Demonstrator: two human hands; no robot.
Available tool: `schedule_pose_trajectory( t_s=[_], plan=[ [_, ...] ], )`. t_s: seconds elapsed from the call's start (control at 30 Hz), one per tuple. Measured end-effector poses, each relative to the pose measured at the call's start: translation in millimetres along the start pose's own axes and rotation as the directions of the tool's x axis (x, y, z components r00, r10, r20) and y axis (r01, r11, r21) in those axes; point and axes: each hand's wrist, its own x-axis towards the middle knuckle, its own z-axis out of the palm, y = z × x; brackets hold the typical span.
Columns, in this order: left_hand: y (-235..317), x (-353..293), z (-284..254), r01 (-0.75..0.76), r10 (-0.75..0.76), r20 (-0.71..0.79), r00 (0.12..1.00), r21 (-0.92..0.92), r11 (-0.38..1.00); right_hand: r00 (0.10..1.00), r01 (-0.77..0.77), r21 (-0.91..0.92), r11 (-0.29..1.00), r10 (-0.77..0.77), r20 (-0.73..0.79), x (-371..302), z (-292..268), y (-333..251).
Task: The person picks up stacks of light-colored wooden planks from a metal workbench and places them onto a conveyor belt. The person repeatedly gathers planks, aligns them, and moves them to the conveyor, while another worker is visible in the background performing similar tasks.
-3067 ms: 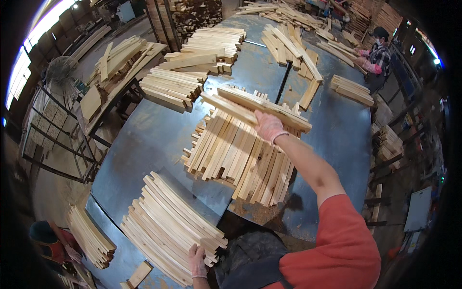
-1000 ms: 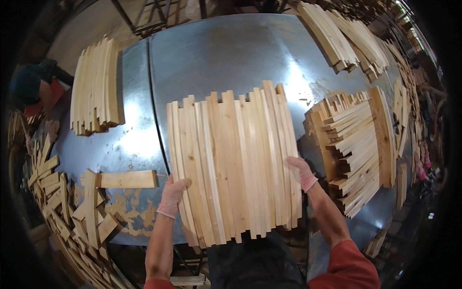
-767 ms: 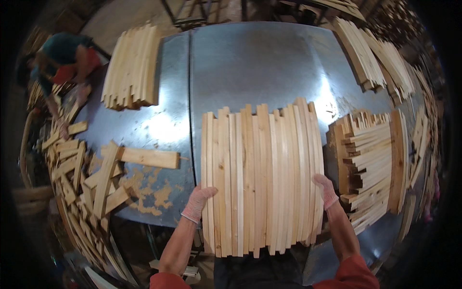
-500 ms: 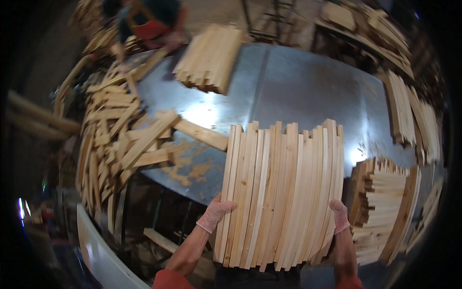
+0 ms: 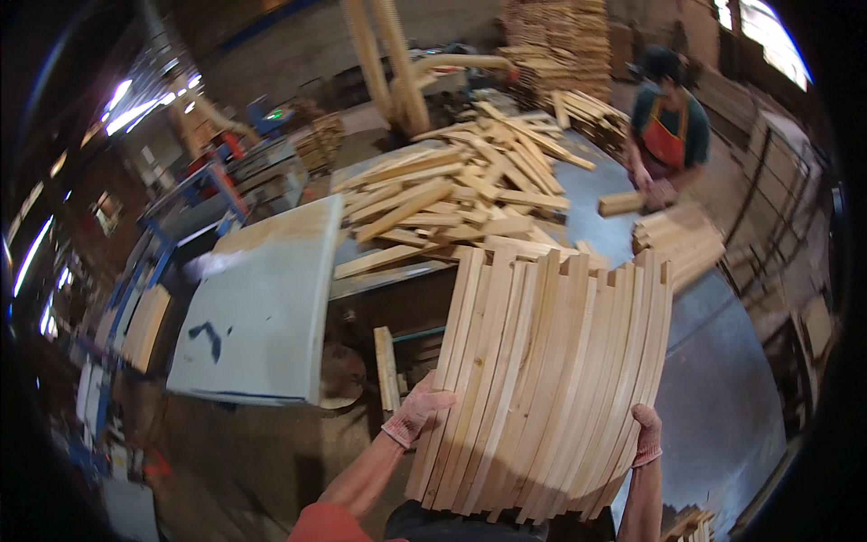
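A wide bundle of wooden strips (image 5: 542, 379) is held up in front of my body, its strips side by side with uneven far ends. My left hand (image 5: 419, 412), in a pale pink knit glove, presses against the left side of the bundle with the thumb on top. On the opposite side my right hand (image 5: 647, 435), gloved the same way, clamps the outer strip. Most fingers of both hands are hidden beneath or behind the wood.
Loose wooden pieces (image 5: 488, 172) lie heaped on the metal table (image 5: 713, 361). Across it a person in a red apron (image 5: 666, 126) handles wood beside another stack of strips (image 5: 682, 237). At left stands a pale machine table (image 5: 262, 307); tall stacked wood (image 5: 555, 41) rises behind.
My view has swung left, bringing the pale machine table and more of the workshop into sight. Both hands keep hold of the bundle, which has turned along with me away from the metal table.
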Motion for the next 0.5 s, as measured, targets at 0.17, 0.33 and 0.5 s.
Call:
schedule_pose_trajectory(
  t_s=[0.17,0.33,0.5],
  plan=[
    [16,-129,-107,-0.175,0.111,-0.183,0.977,-0.39,0.904,0.945,-0.136,-0.099,0.986,0.16,0.286,27,192,47],
    [37,-268,-235,-0.265,0.092,-0.417,0.904,-0.377,0.887,0.865,-0.299,-0.272,0.915,0.38,0.328,38,334,156],
    [49,-371,-350,-0.244,-0.053,-0.599,0.799,-0.402,0.883,0.759,-0.444,-0.319,0.837,0.541,0.363,19,486,263]
  ],
)
